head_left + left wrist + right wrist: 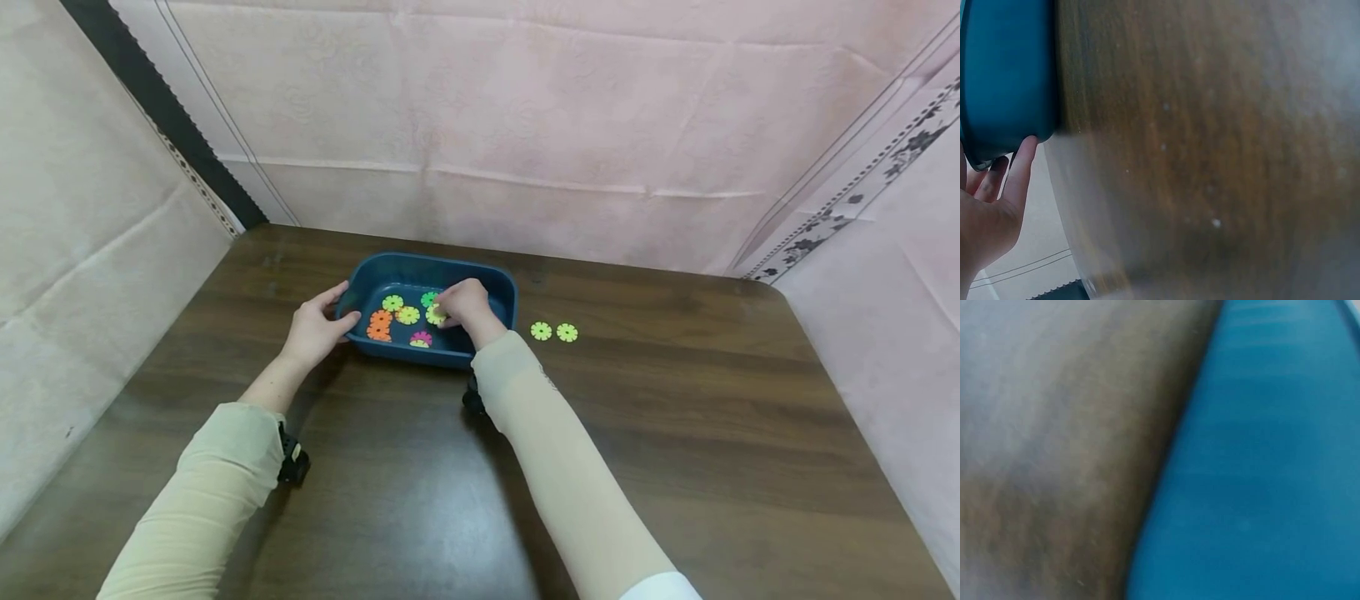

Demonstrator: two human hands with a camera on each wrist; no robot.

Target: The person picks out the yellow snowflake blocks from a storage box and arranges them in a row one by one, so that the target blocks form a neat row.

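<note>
A dark blue plastic basin [408, 354] stands on the wooden table. My left hand [311, 333] holds its left end, thumb over the rim and the other fingers along the outside; the left wrist view shows that hand [994, 212] against the basin wall [1010, 75]. Inside the basin, my right hand [467, 307] has its curled fingers on a yellow-green notched plastic disc [433, 315], partly covering it. Around it lie a green disc [428, 299], several orange discs [380, 325], a pink disc [422, 337] and yellow discs [407, 315]. The right wrist view shows only the basin's outer wall [1241, 487] and table.
Two yellow-green discs, one nearer [541, 331] and one farther right [567, 332], lie side by side on the table [675, 400] right of the basin. Pale cloth [525, 108] hangs behind the table and along both sides.
</note>
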